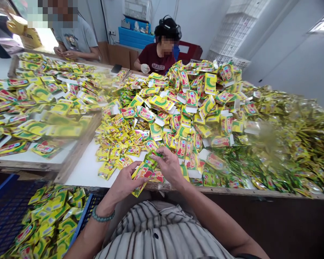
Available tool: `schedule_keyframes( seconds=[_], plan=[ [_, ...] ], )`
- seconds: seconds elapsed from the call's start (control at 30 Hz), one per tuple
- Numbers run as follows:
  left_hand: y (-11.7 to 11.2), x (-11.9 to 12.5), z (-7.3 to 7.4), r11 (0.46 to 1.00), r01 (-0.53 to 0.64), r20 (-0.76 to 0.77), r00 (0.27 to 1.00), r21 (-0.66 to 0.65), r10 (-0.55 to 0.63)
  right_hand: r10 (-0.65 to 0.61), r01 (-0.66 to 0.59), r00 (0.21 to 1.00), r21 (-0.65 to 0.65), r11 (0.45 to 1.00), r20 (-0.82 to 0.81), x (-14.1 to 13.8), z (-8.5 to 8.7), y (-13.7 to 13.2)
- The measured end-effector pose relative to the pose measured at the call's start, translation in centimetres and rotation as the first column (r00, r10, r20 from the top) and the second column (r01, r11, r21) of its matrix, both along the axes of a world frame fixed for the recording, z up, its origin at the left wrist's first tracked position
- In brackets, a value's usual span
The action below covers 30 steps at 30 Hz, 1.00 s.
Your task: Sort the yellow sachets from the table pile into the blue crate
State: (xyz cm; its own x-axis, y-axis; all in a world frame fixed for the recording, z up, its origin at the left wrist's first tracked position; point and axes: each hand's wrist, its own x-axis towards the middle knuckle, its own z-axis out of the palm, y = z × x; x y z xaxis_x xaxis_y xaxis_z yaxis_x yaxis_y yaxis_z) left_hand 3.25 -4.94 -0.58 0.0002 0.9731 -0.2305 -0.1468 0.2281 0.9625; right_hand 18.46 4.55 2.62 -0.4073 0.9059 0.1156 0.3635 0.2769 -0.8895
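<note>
My left hand (126,183) grips a small yellow and green printed box (141,172) with a red picture on it, thumb along its face. At the box's upper end, my right hand (169,165) pinches a small green sachet (151,158) between thumb and fingers. Whether the sachet is partly inside the box I cannot tell. Just beyond my hands lies a heap of small yellow sachets (118,135). More cartons (183,126), several with white end flaps raised, are piled behind and to the right of it.
A large heap of green and gold sachets (259,158) spreads to the right. A wooden divider (79,147) separates cartons at left. Below left, a blue plastic crate (82,216) holds filled-looking cartons. Two people (162,54) are across the table, one wearing a white glove (145,68).
</note>
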Motion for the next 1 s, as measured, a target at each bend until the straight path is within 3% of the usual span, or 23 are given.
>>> schedule_keyframes(
  seconds=[0.13,0.23,0.4,0.53,0.6,0.7,0.8,0.87,1.0],
  plan=[
    [-0.6,0.7,0.5,0.992,0.018,0.325,0.945,-0.124,0.023,-0.023,0.012,0.996,-0.125,0.992,-0.087,0.1,-0.5,-0.3],
    [-1.0,1.2,0.3,0.984,0.004,0.407,0.911,-0.176,0.069,0.074,-0.074,0.997,-0.045,0.996,0.011,0.6,-0.1,0.1],
    [-1.0,1.2,-0.8,0.990,-0.036,0.304,0.950,-0.135,0.076,0.183,-0.240,0.955,0.247,0.939,0.233,1.7,0.5,0.8],
    [-0.8,1.1,-1.5,0.999,-0.047,0.147,0.988,-0.025,0.050,0.281,-0.393,0.897,0.322,0.861,0.342,1.7,0.4,1.0],
    [-0.9,1.0,-1.5,0.999,-0.033,0.083,0.996,0.006,0.032,0.317,-0.437,0.862,0.262,0.860,0.395,1.5,0.8,1.0],
    [-1.1,0.9,-1.1,0.999,0.030,0.031,0.999,0.011,-0.030,0.378,-0.429,0.835,0.043,0.902,0.400,1.5,2.1,1.3],
    [-1.1,0.8,-0.5,0.993,0.119,0.071,0.990,-0.005,-0.119,0.500,-0.460,0.816,-0.198,0.866,0.291,1.5,3.4,1.6],
    [-1.0,0.7,-0.1,0.992,0.128,0.125,0.984,-0.021,-0.125,0.511,-0.465,0.821,-0.222,0.857,0.255,1.5,3.7,1.7],
    [-0.7,0.4,0.3,0.996,0.051,0.192,0.981,-0.074,-0.036,0.342,-0.320,0.920,-0.137,0.937,0.192,1.4,2.8,1.6]
  ],
)
